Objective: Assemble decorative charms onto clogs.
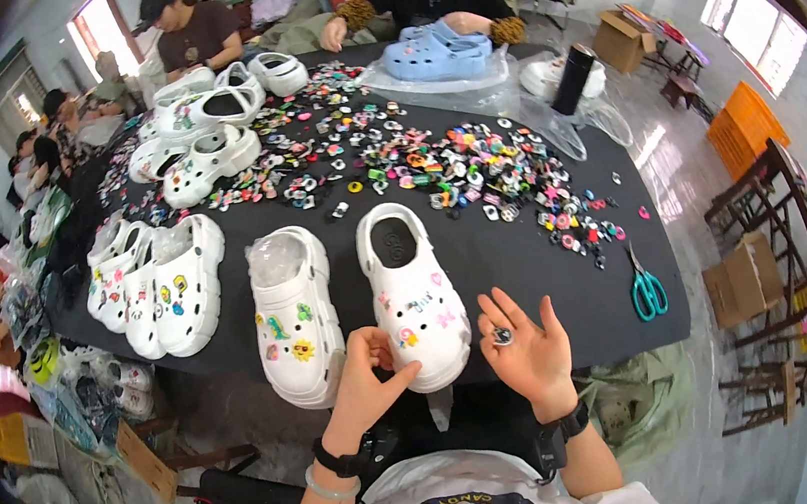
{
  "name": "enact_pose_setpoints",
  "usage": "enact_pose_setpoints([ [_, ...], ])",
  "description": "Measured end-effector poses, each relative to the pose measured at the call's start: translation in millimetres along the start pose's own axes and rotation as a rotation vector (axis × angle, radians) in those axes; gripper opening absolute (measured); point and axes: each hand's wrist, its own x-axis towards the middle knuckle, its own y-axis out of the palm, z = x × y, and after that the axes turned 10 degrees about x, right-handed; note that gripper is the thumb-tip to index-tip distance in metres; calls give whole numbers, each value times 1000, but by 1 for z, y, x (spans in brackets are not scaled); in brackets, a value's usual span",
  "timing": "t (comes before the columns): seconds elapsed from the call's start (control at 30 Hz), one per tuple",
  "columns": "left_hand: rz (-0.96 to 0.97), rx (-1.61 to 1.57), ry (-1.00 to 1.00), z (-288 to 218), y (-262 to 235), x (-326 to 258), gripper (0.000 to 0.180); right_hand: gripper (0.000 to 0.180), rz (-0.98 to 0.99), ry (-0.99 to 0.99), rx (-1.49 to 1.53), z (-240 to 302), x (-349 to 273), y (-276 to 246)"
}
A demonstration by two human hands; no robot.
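A small round dark plastic shoe charm [502, 336] lies loose in the open, upturned palm of the right hand [528, 349], fingers spread. It looks light, hard and easily dropped, best pinched by its rim between thumb and forefinger. Just to that hand's left, the left hand [370, 369] pinches thumb to fingers against the toe of a white foam clog [412, 291], soft and light, with its twin clog [294, 311] alongside. Beyond the hands a heap of bright charms [433, 163] covers the black table [525, 257]; teal scissors [646, 291] lie to the right.
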Motion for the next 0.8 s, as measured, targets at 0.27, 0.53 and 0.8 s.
enact_pose_setpoints([
  [0.27, -179, 414, 144, -21, 11, -15, 51, 51, -4, -33, 8, 0, -5, -25],
  [0.53, -214, 573, 188, -25, -7, -47, 51, 37, -63, -82, -401, 30, -2, -23],
  [0.8, -455, 637, 237, -29, -39, -62, 48, 49, 22, -337, -168, 113, 65, -5],
])
